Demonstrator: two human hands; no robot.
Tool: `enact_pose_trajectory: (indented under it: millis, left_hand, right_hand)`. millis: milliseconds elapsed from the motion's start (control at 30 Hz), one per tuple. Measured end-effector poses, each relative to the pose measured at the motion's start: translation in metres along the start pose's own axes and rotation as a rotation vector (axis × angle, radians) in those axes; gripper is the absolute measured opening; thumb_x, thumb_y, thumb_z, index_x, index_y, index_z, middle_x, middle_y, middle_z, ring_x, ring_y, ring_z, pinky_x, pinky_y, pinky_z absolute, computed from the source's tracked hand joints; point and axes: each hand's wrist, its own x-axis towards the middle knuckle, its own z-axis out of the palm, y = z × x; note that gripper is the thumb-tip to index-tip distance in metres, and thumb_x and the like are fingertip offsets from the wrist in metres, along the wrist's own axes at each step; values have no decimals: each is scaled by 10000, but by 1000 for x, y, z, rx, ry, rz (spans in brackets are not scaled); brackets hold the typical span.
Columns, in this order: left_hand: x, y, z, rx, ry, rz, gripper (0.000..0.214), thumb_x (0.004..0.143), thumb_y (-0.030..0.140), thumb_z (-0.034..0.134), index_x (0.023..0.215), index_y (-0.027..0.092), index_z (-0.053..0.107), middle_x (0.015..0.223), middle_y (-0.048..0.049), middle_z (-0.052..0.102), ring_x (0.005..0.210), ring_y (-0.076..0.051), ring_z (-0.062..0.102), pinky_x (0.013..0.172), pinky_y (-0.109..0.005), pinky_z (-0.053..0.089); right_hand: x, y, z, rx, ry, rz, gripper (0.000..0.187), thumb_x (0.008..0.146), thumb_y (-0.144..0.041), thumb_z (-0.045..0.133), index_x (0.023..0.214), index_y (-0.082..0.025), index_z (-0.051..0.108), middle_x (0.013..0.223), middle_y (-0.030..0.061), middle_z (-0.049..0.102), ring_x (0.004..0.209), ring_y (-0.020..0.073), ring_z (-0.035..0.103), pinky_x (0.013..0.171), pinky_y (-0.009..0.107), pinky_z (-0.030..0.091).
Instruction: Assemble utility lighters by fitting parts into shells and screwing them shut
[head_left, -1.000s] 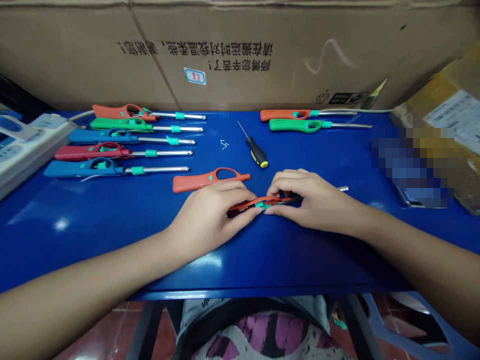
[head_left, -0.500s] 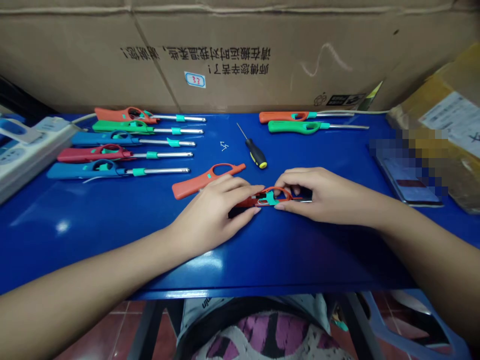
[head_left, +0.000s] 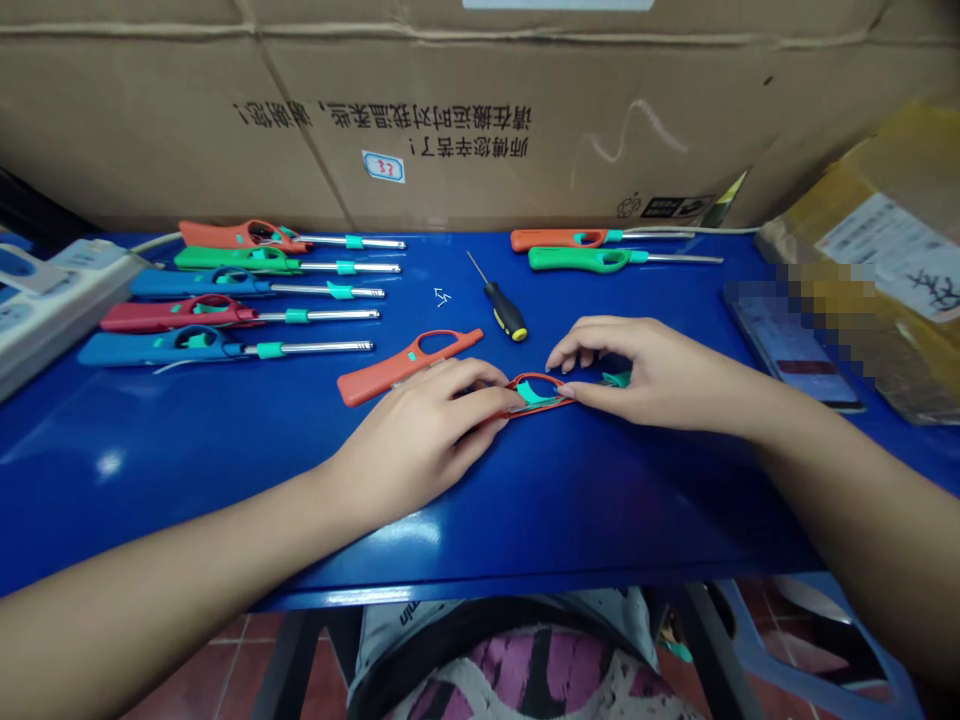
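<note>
Right hand [head_left: 646,375] has slid rightward, still pinching the orange lighter [head_left: 537,393] with left hand [head_left: 420,440].

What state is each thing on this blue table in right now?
opened lighter, lying flat, cover off, held by both hands.
orange cover, loose, lying beside the left hand.
left hand, grip closed on the opened lighter's handle end.
right hand, grip pinching its trigger loop.
screwdriver, lying untouched.
five lighters, assembled, in a row.
two lighters, assembled, side by side.

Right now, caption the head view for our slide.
Left hand and right hand hold an orange lighter shell on a blue table.
</note>
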Motion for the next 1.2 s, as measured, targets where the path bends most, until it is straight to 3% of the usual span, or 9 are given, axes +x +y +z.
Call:
enact_pose_trajectory:
  millis: [133,400,900,1200]
  left_hand:
    - [-2,-2,2,29,-4,52,284,988,179,555,1225,246,698,1202,-66,684,1073,-221,664,931,-420,569]
    - [-3,-5,4,39,44,106,249,966,169,602,1187,201,712,1162,-64,731,1020,-214,701,925,-428,583]
    - [2,-4,3,166,9,156,262,1006,189,530,1196,184,711,1180,-83,723,1045,-233,692,933,-467,587]
    - [0,-2,0,213,-34,172,285,1006,167,506,1234,159,678,1238,-102,701,1078,-250,669,947,-473,581]
  right_hand:
    - [0,-2,3,30,-24,36,184,844,-269,667,1011,-200,703,937,29,704,814,164,613,748,308,508]
    - [-2,-1,2,44,-50,37,201,839,-267,668,1028,-211,706,950,23,715,832,166,629,762,309,515]
    - [1,-8,16,60,50,-1,227,872,-335,681,1058,-206,699,999,43,667,897,176,603,796,315,486]
    - [2,-10,15,79,21,-25,224,855,-282,696,1071,-223,696,1014,49,662,919,185,597,821,325,492]
